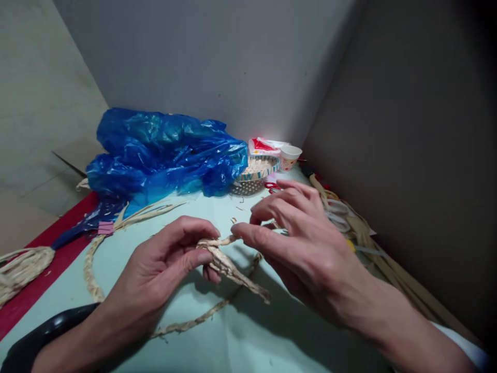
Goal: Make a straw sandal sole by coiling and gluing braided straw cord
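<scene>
My left hand (166, 264) pinches a piece of braided straw (225, 264) between thumb and fingers, over the middle of the table. Its narrow end points down to the right. From the top of the piece a thin straw strand (223, 241) runs across to my right hand (303, 243), which is closed on it near the thumb tip; the fingers are curled and partly hide the grip. Below both hands, a long thin straw braid (205, 315) curves over the pale green table cover. A thicker braid (91, 269) with a pink clip (105, 228) lies beyond my left wrist.
A crumpled blue plastic bag (166, 155) fills the back left. Beside it stand a woven basket (252, 178), a red-and-white packet (264, 146) and a paper cup (290, 157). Red-handled scissors (272, 185) lie behind my right hand. Straw strips (365, 233) line the right wall; coiled braid (25, 272) lies far left.
</scene>
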`<state>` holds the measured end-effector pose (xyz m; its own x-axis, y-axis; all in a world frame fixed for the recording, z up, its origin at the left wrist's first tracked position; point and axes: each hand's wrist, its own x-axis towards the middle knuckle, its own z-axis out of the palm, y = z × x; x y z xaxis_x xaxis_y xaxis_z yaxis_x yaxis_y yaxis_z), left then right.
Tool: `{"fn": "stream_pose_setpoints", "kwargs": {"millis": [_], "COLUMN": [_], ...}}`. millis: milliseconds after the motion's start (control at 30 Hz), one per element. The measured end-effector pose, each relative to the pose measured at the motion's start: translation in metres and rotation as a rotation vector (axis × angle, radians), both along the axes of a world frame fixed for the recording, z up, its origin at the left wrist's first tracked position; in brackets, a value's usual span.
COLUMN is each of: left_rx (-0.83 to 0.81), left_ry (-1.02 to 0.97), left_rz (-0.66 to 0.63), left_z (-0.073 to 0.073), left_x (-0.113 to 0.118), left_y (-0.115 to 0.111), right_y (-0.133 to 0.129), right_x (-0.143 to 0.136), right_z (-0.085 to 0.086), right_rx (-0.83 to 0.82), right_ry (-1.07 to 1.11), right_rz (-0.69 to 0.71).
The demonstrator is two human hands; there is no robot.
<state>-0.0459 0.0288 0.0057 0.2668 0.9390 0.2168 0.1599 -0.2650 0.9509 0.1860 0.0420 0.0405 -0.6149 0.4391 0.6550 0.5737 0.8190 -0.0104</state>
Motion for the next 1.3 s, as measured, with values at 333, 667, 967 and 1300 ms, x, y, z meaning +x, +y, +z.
{"fn": "stream_pose_setpoints", "kwargs": {"millis": [333,667,967,1300], "left_rx": [0.054,0.03,-0.107,-0.21], "left_ry": [0.095,0.235,0.123,-0.029], "left_rz": [0.166,0.199,0.203,0.256], "left_z": [0.004,0.004,0.006,0.005], "left_x": [0.005,-0.002,-0.002,0.006], "left_y": [-0.005,0.001,0.002,0.005], "right_y": [-0.022,-0.028,-0.025,-0.023], "right_x": [-0.007,-0.008,-0.021,-0.021], "right_z": [-0.013,-0.016,-0.026,-0.042], "right_rx": [0.022,0.018,0.056,-0.054], "right_ry": [0.102,0.003,0.063,0.097], "right_rz": [-0.016,-0.048,-0.09,-0.065]}}
